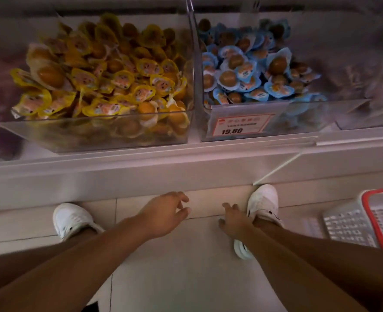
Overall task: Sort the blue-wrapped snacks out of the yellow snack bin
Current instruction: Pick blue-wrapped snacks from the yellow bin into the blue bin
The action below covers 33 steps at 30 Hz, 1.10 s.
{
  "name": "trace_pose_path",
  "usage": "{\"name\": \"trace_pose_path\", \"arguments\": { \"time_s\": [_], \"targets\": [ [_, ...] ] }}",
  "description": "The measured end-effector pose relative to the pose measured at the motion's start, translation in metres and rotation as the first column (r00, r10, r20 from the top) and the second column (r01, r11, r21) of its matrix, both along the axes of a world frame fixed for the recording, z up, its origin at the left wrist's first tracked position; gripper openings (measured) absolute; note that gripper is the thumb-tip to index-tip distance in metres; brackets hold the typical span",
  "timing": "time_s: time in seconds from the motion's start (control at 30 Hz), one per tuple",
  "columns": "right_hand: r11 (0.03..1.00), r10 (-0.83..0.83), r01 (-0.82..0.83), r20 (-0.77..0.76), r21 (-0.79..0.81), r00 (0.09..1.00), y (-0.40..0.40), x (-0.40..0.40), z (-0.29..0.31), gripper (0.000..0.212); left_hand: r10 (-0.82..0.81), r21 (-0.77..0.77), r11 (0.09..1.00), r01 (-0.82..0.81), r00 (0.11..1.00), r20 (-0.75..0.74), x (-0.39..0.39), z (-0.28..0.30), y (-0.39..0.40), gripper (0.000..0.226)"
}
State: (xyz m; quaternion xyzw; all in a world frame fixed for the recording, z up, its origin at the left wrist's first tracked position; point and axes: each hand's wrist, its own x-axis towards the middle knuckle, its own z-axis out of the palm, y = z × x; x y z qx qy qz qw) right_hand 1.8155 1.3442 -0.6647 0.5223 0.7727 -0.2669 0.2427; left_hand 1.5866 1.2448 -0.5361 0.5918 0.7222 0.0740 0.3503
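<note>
A clear bin (96,136) on the shelf at the left is heaped with yellow-wrapped snacks (109,79). Beside it on the right, a second clear bin (307,118) holds blue-wrapped snacks (249,70). I see no blue wrapper among the yellow ones on top. My left hand (163,212) hangs below the shelf edge, fingers loosely spread, holding nothing. Close by on its right, my right hand (233,219) is also low, relaxed and without anything in it. Both hands are well below and in front of the bins.
A price tag reading 19.80 (244,124) hangs on the blue bin's front. The white shelf ledge (141,172) runs across the view. A white basket with a red rim (366,219) sits on the floor at the right. My white shoes (71,219) stand on the tiles.
</note>
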Motion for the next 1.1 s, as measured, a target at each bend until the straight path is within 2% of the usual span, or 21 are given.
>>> {"name": "trace_pose_path", "arguments": {
  "time_s": [0.07, 0.17, 0.23, 0.3, 0.4, 0.5, 0.57, 0.67, 0.73, 0.77, 0.83, 0.9, 1.0, 1.03, 1.07, 1.1],
  "targets": [
    [1.000, -0.016, 0.016, 0.035, 0.010, 0.999, -0.005, -0.005, -0.032, 0.061, -0.013, -0.016, 1.000, 0.013, 1.000, 0.015, -0.003, -0.011, -0.005, 0.032],
    [0.995, 0.094, -0.093, 0.052, -0.021, 0.994, -0.013, -0.005, -0.068, 0.060, -0.011, -0.043, 0.999, 0.013, 0.998, 0.060, -0.004, -0.023, -0.008, 0.030],
    [0.999, 0.019, -0.019, -0.004, -0.027, 1.000, -0.018, -0.005, -0.078, 0.052, -0.002, -0.068, 0.998, 0.007, 0.997, 0.071, -0.004, -0.029, -0.007, 0.029],
    [0.985, -0.151, 0.142, -0.097, -0.093, 0.984, -0.024, -0.010, -0.078, 0.046, -0.012, -0.096, 0.995, 0.018, 0.998, 0.062, -0.007, -0.032, -0.004, 0.030],
    [0.915, -0.395, 0.361, -0.217, -0.181, 0.893, -0.021, -0.027, -0.054, 0.026, -0.014, -0.129, 0.991, 0.018, 1.000, 0.027, -0.015, -0.031, 0.002, 0.031],
    [0.784, -0.611, 0.482, -0.349, -0.391, 0.710, -0.006, -0.055, -0.006, 0.028, 0.000, -0.140, 0.990, -0.005, 0.999, -0.038, -0.026, -0.019, 0.010, 0.034],
    [0.736, -0.660, 0.432, -0.407, -0.522, 0.632, 0.003, -0.069, 0.034, 0.024, -0.065, -0.150, 0.987, 0.052, 0.994, -0.082, -0.026, -0.001, 0.013, 0.040],
    [0.794, -0.575, 0.271, -0.528, -0.545, 0.625, 0.015, -0.074, 0.107, 0.019, -0.250, -0.140, 0.963, 0.229, 0.955, -0.157, -0.017, 0.048, 0.019, 0.049],
    [0.858, -0.473, 0.176, -0.611, -0.482, 0.635, 0.016, -0.068, 0.161, 0.016, -0.300, -0.032, 0.954, 0.298, 0.942, -0.149, -0.007, 0.094, 0.022, 0.045],
    [0.896, -0.405, 0.133, -0.656, -0.424, 0.637, 0.015, -0.063, 0.186, 0.016, -0.277, 0.078, 0.955, 0.287, 0.953, -0.119, -0.003, 0.120, 0.023, 0.041],
    [0.967, -0.248, 0.104, -0.753, -0.234, 0.609, 0.011, -0.052, 0.238, 0.017, -0.175, 0.354, 0.921, 0.163, 0.985, 0.003, 0.000, 0.173, 0.021, 0.032],
    [0.982, -0.113, 0.189, -0.836, -0.011, 0.538, 0.006, -0.044, 0.291, 0.020, -0.075, 0.574, 0.818, -0.024, 0.986, 0.149, -0.007, 0.216, 0.013, 0.026],
    [0.932, 0.024, 0.328, -0.927, 0.156, 0.374, 0.008, -0.046, 0.361, 0.026, 0.077, 0.747, 0.619, -0.240, 0.966, 0.246, -0.034, 0.256, -0.004, 0.021],
    [0.899, 0.087, 0.371, -0.925, 0.233, 0.371, 0.014, -0.051, 0.378, 0.024, 0.127, 0.786, 0.556, -0.268, 0.963, 0.238, -0.045, 0.263, -0.010, 0.020],
    [0.854, 0.148, 0.399, -0.891, 0.335, 0.430, 0.024, -0.057, 0.389, 0.024, 0.182, 0.823, 0.501, -0.269, 0.962, 0.204, -0.058, 0.267, -0.016, 0.019],
    [0.809, 0.185, 0.380, -0.808, 0.448, 0.559, 0.033, -0.065, 0.399, 0.026, 0.248, 0.856, 0.453, -0.248, 0.958, 0.145, -0.072, 0.268, -0.023, 0.018]
  ]
}}
